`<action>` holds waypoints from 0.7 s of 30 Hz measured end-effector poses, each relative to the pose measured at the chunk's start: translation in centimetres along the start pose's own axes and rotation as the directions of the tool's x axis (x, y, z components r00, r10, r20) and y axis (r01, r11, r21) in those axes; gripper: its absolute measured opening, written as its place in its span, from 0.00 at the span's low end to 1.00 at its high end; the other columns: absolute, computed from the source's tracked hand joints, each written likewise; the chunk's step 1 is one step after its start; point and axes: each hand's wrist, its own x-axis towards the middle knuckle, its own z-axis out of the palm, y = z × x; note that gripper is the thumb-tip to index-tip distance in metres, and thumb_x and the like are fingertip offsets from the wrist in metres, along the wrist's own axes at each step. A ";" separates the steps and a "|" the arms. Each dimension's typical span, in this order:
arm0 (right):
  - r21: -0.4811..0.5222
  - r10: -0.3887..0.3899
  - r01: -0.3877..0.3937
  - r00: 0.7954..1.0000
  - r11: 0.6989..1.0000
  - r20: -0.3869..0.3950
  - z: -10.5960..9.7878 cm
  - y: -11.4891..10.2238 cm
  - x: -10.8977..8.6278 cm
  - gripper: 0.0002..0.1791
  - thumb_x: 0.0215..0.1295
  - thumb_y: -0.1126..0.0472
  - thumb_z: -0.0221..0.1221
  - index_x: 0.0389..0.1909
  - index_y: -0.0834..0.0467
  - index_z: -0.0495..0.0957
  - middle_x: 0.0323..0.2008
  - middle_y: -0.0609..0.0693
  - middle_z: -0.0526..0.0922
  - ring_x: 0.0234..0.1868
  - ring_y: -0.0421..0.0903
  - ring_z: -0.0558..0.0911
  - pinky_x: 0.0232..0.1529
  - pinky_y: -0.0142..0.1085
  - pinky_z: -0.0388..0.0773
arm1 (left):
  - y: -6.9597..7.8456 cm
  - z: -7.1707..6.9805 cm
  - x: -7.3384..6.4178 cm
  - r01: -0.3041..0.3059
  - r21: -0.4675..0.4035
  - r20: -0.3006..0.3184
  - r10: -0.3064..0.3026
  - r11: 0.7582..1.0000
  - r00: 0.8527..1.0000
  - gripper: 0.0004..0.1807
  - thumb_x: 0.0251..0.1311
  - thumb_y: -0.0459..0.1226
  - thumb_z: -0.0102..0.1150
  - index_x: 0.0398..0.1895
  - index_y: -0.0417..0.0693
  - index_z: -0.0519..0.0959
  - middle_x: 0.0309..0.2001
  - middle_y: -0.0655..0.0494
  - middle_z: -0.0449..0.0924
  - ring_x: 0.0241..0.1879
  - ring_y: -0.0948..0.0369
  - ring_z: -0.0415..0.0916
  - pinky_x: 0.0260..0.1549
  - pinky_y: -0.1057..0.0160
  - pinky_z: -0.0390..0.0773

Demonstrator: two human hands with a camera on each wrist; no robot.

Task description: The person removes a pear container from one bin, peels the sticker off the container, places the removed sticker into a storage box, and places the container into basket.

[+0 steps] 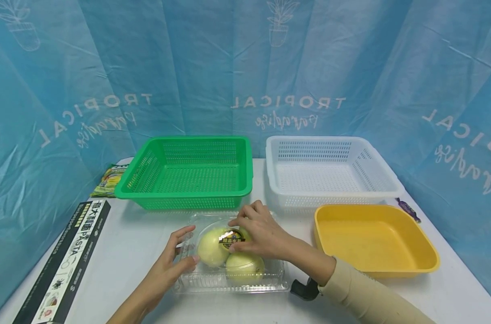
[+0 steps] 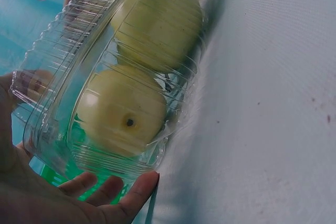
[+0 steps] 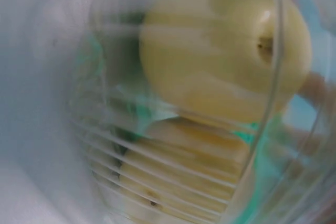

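A clear plastic clamshell box (image 1: 269,279) lies on the white table with round pale yellow-green fruits, pears by their look, inside. One pear (image 1: 212,246) is at the left, another pear (image 1: 244,265) at the front; a third is partly hidden by my right hand. A dark oval label (image 1: 225,240) sits on the lid. My left hand (image 1: 169,258) is at the box's left side, thumb and fingers spread along its edge. Over the lid bends my right hand (image 1: 261,231), thumb and forefinger touching near the label; its other fingertips are hidden. The right wrist view is blurred.
Behind the box stand a green basket (image 1: 188,201) and a white basket (image 1: 330,198). A yellow tray (image 1: 375,270) is at the right, with a purple-wrapped sweet (image 1: 408,210) beyond. A long pasta box (image 1: 65,265) and a yellow-green packet (image 1: 109,182) lie left. A black curved object (image 1: 304,290) shows under my right wrist.
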 end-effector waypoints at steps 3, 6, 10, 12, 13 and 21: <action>0.015 0.019 -0.020 1.000 1.000 0.021 -0.1 -0.1 0.0 0.28 0.47 0.40 0.68 0.47 0.51 0.82 0.41 0.44 0.75 0.42 0.42 0.63 0.45 0.34 0.61 | 0.0 0.0 0.0 0.002 -0.003 0.000 -0.002 1.000 1.000 0.36 0.62 0.44 0.56 0.69 0.70 0.50 0.73 0.50 0.40 0.68 0.39 0.43 0.49 0.43 0.72; 0.044 0.037 -0.038 0.999 0.998 0.039 -0.2 -0.2 0.0 0.27 0.47 0.41 0.68 0.46 0.50 0.82 0.41 0.43 0.75 0.42 0.42 0.63 0.45 0.35 0.61 | 0.0 0.0 0.0 0.000 -0.007 -0.001 0.000 1.000 1.000 0.35 0.62 0.44 0.56 0.69 0.70 0.51 0.73 0.50 0.40 0.68 0.39 0.43 0.49 0.44 0.73; 0.076 0.047 -0.051 0.998 0.996 0.047 -0.3 -0.2 0.0 0.25 0.46 0.43 0.69 0.45 0.50 0.82 0.40 0.43 0.76 0.42 0.42 0.63 0.45 0.35 0.61 | -0.1 0.0 0.0 -0.009 -0.012 -0.002 0.009 1.000 1.000 0.35 0.62 0.44 0.56 0.68 0.71 0.51 0.73 0.51 0.40 0.68 0.40 0.44 0.49 0.44 0.73; 0.085 0.048 -0.052 0.998 0.995 0.046 -0.3 -0.2 0.0 0.24 0.46 0.43 0.70 0.44 0.49 0.82 0.39 0.43 0.76 0.42 0.42 0.63 0.45 0.35 0.61 | -0.1 0.1 0.0 -0.013 -0.016 0.000 0.013 1.000 1.000 0.35 0.62 0.43 0.56 0.69 0.70 0.51 0.73 0.51 0.40 0.68 0.40 0.43 0.49 0.44 0.73; 0.088 0.049 -0.053 0.998 0.995 0.046 -0.3 -0.2 0.0 0.23 0.46 0.44 0.70 0.44 0.49 0.82 0.39 0.43 0.76 0.42 0.42 0.63 0.45 0.34 0.61 | -0.1 0.1 0.0 -0.015 -0.017 0.001 0.015 1.000 1.000 0.36 0.62 0.43 0.56 0.69 0.70 0.51 0.73 0.51 0.40 0.68 0.39 0.43 0.50 0.44 0.73; 0.141 0.057 -0.065 0.997 0.988 0.061 -0.4 -0.2 0.0 0.22 0.45 0.46 0.71 0.42 0.48 0.80 0.38 0.43 0.76 0.43 0.41 0.63 0.46 0.34 0.61 | 0.0 0.0 0.0 -0.005 -0.004 -0.001 0.005 1.000 1.000 0.36 0.62 0.44 0.55 0.70 0.69 0.50 0.74 0.51 0.39 0.69 0.38 0.41 0.50 0.40 0.71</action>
